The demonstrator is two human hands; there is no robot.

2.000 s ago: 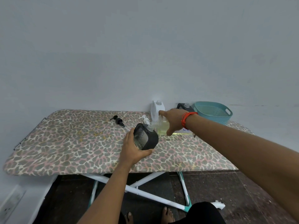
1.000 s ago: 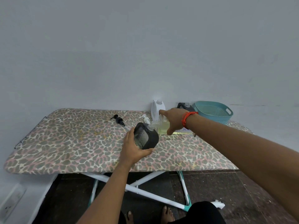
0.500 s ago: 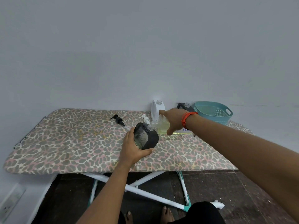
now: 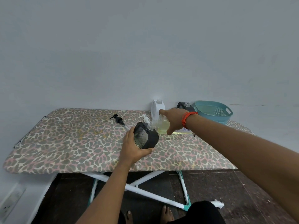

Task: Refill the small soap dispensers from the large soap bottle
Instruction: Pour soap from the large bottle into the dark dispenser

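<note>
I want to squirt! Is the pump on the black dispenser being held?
No, the black dispenser in the left hand has a bare neck; a black pump lies on the board.

Leopard-print ironing board [image 4: 64,143], standing on crossed white legs [image 4: 145,194]. Along the back edge, right of the middle: a white dispenser [image 4: 156,107] and a dark dispenser [image 4: 182,106], both upright and open-necked. At the back right corner: a teal basket [image 4: 208,118]. Left of the white dispenser, lying flat and near each other: a black pump [image 4: 118,119] and a white pump [image 4: 145,118].
</note>
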